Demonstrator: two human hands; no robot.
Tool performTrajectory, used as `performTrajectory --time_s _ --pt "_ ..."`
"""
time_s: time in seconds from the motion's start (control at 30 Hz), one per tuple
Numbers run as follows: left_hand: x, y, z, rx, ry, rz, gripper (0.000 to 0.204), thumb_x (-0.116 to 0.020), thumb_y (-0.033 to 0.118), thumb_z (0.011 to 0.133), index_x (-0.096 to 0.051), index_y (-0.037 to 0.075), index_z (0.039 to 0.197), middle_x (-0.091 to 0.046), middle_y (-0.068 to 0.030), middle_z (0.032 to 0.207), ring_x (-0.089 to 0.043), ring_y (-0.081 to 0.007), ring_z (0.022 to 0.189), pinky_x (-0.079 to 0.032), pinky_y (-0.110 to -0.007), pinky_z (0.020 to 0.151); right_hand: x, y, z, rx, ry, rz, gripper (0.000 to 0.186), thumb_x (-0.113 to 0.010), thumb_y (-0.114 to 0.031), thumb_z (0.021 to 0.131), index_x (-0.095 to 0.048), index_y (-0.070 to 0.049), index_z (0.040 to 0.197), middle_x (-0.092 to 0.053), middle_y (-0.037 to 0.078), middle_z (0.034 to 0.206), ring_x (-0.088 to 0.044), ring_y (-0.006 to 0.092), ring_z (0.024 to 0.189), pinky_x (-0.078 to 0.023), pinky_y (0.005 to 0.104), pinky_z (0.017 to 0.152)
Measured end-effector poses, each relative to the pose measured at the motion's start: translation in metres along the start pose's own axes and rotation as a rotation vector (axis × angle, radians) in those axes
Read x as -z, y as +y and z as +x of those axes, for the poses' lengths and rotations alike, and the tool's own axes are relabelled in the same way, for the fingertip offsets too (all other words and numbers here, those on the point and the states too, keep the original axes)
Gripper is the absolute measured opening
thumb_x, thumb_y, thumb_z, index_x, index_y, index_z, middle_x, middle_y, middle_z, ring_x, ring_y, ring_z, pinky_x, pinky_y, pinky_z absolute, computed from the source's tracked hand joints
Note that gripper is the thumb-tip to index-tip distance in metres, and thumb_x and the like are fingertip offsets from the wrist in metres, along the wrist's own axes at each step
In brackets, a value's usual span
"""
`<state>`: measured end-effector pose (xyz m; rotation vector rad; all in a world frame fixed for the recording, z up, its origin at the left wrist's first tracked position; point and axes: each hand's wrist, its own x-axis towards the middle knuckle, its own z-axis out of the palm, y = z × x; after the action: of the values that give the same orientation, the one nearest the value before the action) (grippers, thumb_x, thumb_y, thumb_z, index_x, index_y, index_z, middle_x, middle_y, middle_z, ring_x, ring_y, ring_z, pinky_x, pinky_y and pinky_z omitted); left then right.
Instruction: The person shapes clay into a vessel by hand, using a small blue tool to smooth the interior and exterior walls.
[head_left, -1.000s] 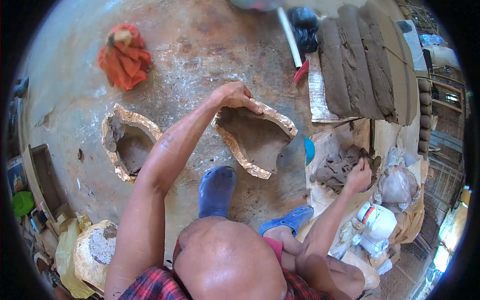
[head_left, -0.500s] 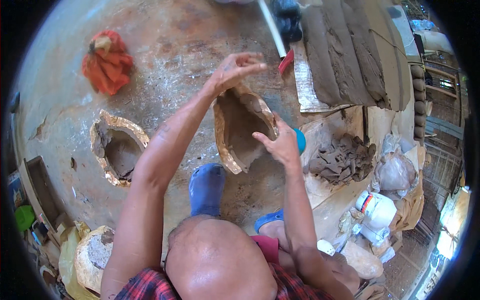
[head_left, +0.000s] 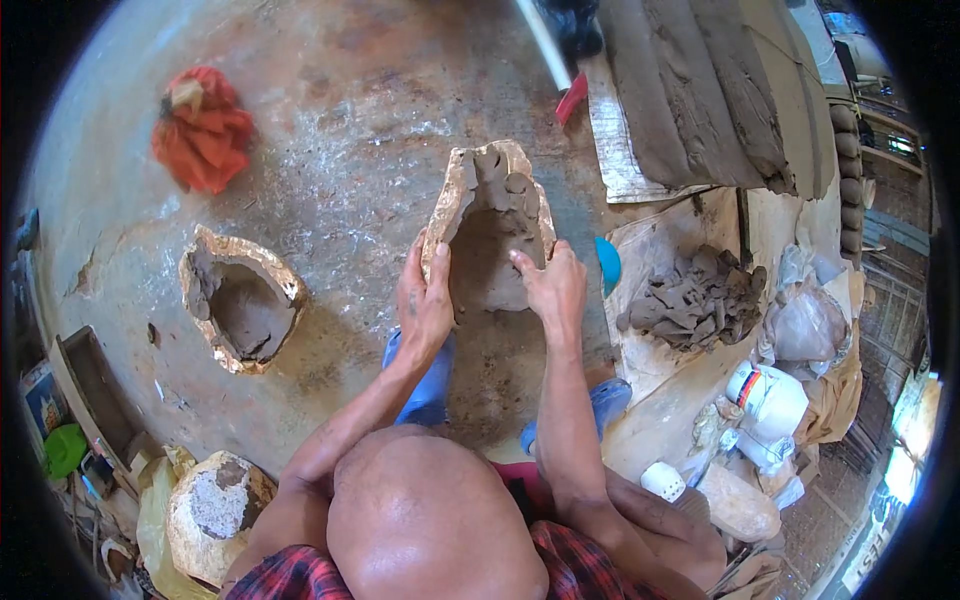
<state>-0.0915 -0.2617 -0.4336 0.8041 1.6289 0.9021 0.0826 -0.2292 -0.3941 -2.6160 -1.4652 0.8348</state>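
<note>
A plaster-like mold [head_left: 435,215] with a rough tan rim, lined with dark grey clay [head_left: 490,262], is in front of me with its narrow end pointing away. My left hand [head_left: 424,305] grips its left wall, thumb along the rim and fingers around the outside. On the opposite wall my right hand [head_left: 557,292] is closed, its thumb reaching inward over the clay. Uneven clay lumps line the inside of the narrow end. The mold's underside is hidden.
At left lies another clay-lined mold [head_left: 284,264]. Right of me are a turquoise bowl [head_left: 608,264], a heap of clay scraps [head_left: 700,305] and thick clay slabs [head_left: 685,100]. A red cloth bundle [head_left: 205,135] sits far left; a white stick [head_left: 545,45] lies ahead, beside a red piece [head_left: 572,98].
My left hand has come down from beyond the mold's far end to grip its left wall. The mold has turned, its narrow end now pointing straight away. My right hand stays on the right wall.
</note>
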Motion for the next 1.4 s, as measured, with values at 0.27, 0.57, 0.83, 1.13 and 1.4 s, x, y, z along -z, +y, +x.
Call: performTrajectory --time_s 0.27,0.57,0.83,1.13,1.4 --pt "0.011 0.066 0.135 -0.052 -0.442 0.027 0.048 -0.06 0.039 0.105 -0.071 0.0 0.131 -0.077 -0.0143 0.111 -0.068 -0.0186 0.101 -0.053 -0.037 0.091 0.026 0.079 0.041 -0.013 0.186 0.48 0.066 -0.081 -0.042 0.089 -0.064 0.005 0.133 -0.072 0.028 0.117 -0.071 0.0417 0.105 -0.055 0.046 0.094" --pt "0.016 0.065 0.121 -0.573 -0.223 0.285 0.068 -0.08 0.047 0.09 -0.065 0.0 0.138 -0.074 -0.021 0.123 -0.071 -0.0308 0.115 -0.055 -0.041 0.098 0.009 0.182 0.056 0.093 0.257 -0.15 0.048 -0.082 -0.024 0.086 -0.065 -0.001 0.124 -0.065 0.026 0.117 -0.062 0.0428 0.114 -0.048 0.0486 0.1" --pt "0.011 0.045 0.125 -0.707 -0.097 0.529 0.051 -0.08 0.024 0.09 -0.06 0.004 0.133 -0.072 -0.0196 0.115 -0.071 -0.0409 0.099 -0.059 -0.048 0.084 0.047 0.123 0.041 0.147 0.422 0.179 0.022 -0.071 -0.016 0.098 -0.062 0.001 0.105 -0.07 0.016 0.087 -0.067 0.0288 0.075 -0.051 0.042 0.075" --pt "0.033 0.003 0.105 -0.443 -0.037 0.068 0.107 -0.093 0.034 0.076 -0.035 0.01 0.163 -0.068 -0.022 0.136 -0.072 -0.0357 0.114 -0.06 -0.044 0.096 0.034 -0.074 -0.026 0.365 0.044 0.43 0.018 -0.055 -0.018 0.108 -0.057 0.0 0.108 -0.068 0.012 0.07 -0.069 0.025 0.063 -0.053 0.0459 0.061" --pt "0.012 -0.011 0.004 0.262 -0.298 -0.498 0.107 -0.084 0.029 0.086 -0.019 -0.002 0.164 -0.075 -0.019 0.115 -0.074 -0.025 0.098 -0.06 -0.038 0.085 0.0 -0.113 0.005 0.757 0.196 -0.126 0.025 -0.054 -0.023 0.108 -0.059 -0.001 0.097 -0.067 0.021 0.067 -0.069 0.0419 0.064 -0.05 0.0527 0.057"
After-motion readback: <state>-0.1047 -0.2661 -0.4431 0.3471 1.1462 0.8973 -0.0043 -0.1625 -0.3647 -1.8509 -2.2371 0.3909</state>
